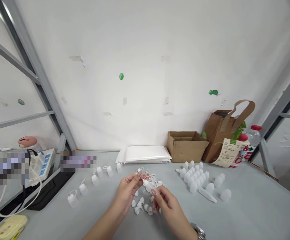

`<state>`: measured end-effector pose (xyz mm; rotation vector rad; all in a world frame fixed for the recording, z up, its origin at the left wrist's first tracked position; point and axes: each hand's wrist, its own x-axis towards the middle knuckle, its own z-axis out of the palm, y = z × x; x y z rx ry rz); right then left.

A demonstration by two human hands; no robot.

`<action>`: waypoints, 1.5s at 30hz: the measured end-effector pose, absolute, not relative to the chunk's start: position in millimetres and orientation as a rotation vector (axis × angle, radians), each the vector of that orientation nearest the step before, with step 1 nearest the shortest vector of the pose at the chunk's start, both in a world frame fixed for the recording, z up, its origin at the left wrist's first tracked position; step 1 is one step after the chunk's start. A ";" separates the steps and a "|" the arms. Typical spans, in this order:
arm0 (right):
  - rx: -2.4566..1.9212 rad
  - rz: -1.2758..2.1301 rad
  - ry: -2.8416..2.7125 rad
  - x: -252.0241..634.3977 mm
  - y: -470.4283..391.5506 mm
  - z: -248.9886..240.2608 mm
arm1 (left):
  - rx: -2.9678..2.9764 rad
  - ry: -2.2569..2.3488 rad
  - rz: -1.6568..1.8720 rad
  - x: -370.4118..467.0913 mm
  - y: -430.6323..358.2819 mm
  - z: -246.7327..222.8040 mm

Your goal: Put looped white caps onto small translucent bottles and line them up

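Near the front middle of the grey table, my right hand (165, 203) is closed on a slim translucent white bottle (149, 187), tilted with its narrow tip toward the upper left. My left hand (130, 186) pinches at that tip; a thin white piece seems to be between its fingers, too small to make out clearly. Under and behind both hands lies a loose pile of small white caps (137, 210), some with thin strap loops. Several capped small bottles (72, 200) stand in a curved row to the left. Uncapped bottles (194, 178) are grouped on the right, with a slim one lying beside them.
Along the wall are white padded envelopes (147, 154), an open cardboard box (187, 150), a brown paper bag (216, 133) and a red-capped bottle (253, 138). A power strip (43, 166) with cables and a black mat (50, 190) are at the left.
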<state>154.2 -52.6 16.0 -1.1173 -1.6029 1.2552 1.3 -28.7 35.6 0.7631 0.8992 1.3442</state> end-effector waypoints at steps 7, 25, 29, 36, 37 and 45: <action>-1.156 1.176 -1.665 155.5 -52.3 17.6 | 0.803 0.882 1.319 1.1 -29.4 35.6; -1.086 1.250 -1.581 153.3 -51.5 17.7 | 0.787 0.856 1.324 2.2 -32.6 36.6; -1.144 1.162 -1.742 153.8 -51.6 22.3 | 0.986 0.996 1.324 4.3 -33.1 43.3; -1.070 0.928 -1.995 149.0 -56.1 25.7 | 1.636 1.366 1.337 -9.0 -70.6 61.6; -1.033 0.907 -2.011 146.6 -54.8 28.3 | 1.686 1.483 1.381 -21.9 -78.1 61.6; -1.112 0.763 -2.187 86.5 -20.0 43.3 | 1.481 2.909 1.026 -203.6 -100.5 19.0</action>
